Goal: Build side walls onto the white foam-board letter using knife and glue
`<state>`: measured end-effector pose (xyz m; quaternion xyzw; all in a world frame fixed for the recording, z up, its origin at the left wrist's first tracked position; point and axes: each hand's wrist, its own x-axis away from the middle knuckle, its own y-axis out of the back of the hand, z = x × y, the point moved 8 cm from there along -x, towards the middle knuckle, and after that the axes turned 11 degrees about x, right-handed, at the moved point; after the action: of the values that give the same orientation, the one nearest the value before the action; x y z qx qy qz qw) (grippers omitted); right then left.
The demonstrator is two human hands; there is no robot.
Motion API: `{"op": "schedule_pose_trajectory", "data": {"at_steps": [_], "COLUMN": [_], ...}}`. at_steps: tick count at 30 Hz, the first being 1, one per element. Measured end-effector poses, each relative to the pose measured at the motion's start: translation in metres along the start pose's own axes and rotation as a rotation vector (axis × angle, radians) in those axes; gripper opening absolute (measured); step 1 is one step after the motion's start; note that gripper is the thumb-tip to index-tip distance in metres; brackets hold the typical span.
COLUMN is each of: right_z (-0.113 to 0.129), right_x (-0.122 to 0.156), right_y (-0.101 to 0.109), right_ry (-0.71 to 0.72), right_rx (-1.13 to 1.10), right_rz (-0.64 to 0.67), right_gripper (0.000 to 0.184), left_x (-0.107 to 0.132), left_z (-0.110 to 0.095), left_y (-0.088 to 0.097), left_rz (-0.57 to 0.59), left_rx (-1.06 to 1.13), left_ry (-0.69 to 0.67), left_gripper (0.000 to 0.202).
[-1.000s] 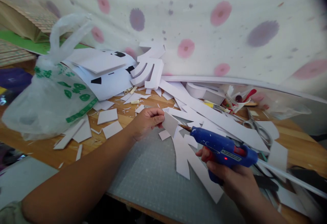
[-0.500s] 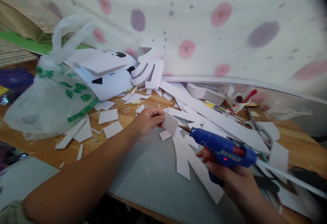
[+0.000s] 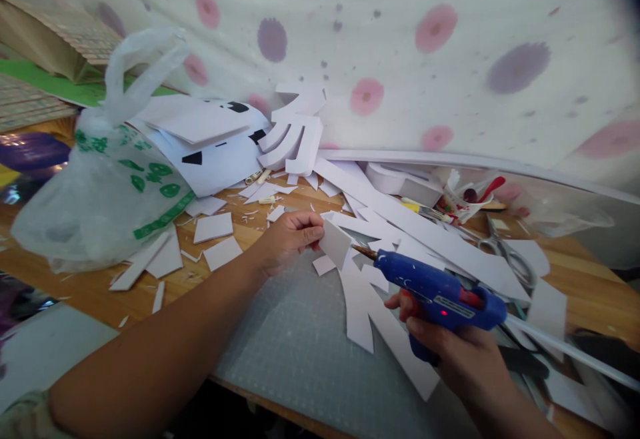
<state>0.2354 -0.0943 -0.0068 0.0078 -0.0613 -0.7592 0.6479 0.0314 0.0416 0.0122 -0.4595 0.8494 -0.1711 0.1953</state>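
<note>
Between thumb and fingers, my left hand (image 3: 295,235) pinches a small white foam board piece (image 3: 335,242), tilted up above the cutting mat (image 3: 285,332). My right hand (image 3: 450,345) is wrapped round a blue hot glue gun (image 3: 435,289), whose red light is lit. Its metal nozzle points left, at or very close to the right edge of the piece; I cannot tell whether they touch. A long glue stick (image 3: 565,345) sticks out of the gun's back. Under and beside the hands lie cut white board strips (image 3: 395,332).
At left stands a tied plastic bag (image 3: 100,199) with green print. Board offcuts (image 3: 213,227) and shavings litter the wooden table (image 3: 185,292). Scissors (image 3: 510,255) and a cup (image 3: 460,202) with a red spoon are at right. A spotted curtain (image 3: 370,39) hangs behind.
Both hands keep almost the same pose, with the nozzle still at the edge of the piece. The whole view has shifted very slightly.
</note>
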Motion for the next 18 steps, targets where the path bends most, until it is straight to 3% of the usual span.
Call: {"op": "schedule_pose_trajectory", "data": {"at_steps": [18], "right_z": [-0.0004], "right_x": [0.0005], "right_y": [-0.0015], "right_ry": [-0.006], "right_rx": [0.022], "right_rz": [0.000], "right_gripper": [0.027], "left_x": [0.0000], "left_z": [0.0003], "left_y": [0.0004], "left_rz": [-0.011], "left_rx": [0.017], "left_ry": [0.005], "left_gripper": [0.028]}}
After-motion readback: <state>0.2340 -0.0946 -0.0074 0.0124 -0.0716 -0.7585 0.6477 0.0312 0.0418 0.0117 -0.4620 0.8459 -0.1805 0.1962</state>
